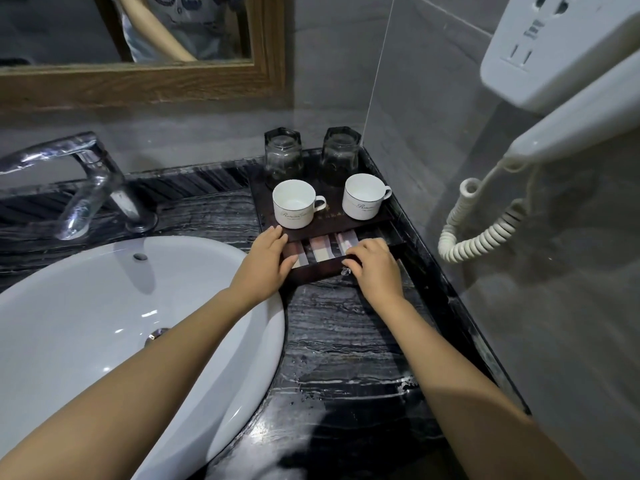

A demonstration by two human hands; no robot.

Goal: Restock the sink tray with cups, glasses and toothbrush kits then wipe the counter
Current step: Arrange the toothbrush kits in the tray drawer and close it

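A dark wooden tray point(332, 223) stands in the counter's back right corner. On top of it are two white cups point(294, 204) point(363, 197), and behind them two glasses point(282, 155) point(341, 154) turned upside down. Its small drawer point(311, 270) is pulled partly out, showing several striped packets point(320, 249) lying side by side. My left hand point(268, 258) rests on the drawer's left front corner with fingers against the tray's edge. My right hand point(375, 266) lies over the drawer's right front, fingers on the packets, next to a small clear knob point(345, 270).
A white basin point(104, 323) fills the left, with a chrome faucet point(90, 188) behind it. Dark marble counter point(346, 341) runs toward me. On the right wall hangs a white hair dryer point(571, 109) with a coiled cord point(481, 226). A wood-framed mirror point(138, 81) is above.
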